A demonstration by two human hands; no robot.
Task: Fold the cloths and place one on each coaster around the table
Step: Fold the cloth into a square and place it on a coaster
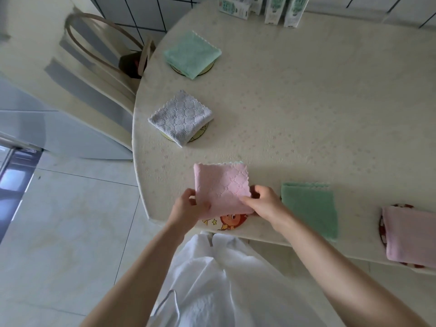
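Note:
A folded pink cloth (221, 187) lies at the table's near edge, partly over a cartoon-printed coaster (230, 221). My left hand (188, 205) pinches its near left corner and my right hand (265, 202) pinches its near right edge. A folded grey cloth (180, 116) sits on a coaster (200, 135) further back. Behind it a folded green cloth (192, 53) covers another coaster (207, 68). To my right lies a second folded green cloth (310, 206), flat on the table. At the far right another pink cloth (410, 234) rests on a red-patterned coaster (383, 228).
The round table (306, 114) has a cream patterned cover. Several white and green cartons (273, 8) stand at its far edge. A wooden chair (99, 46) stands at the table's left side, over a pale tiled floor (70, 220).

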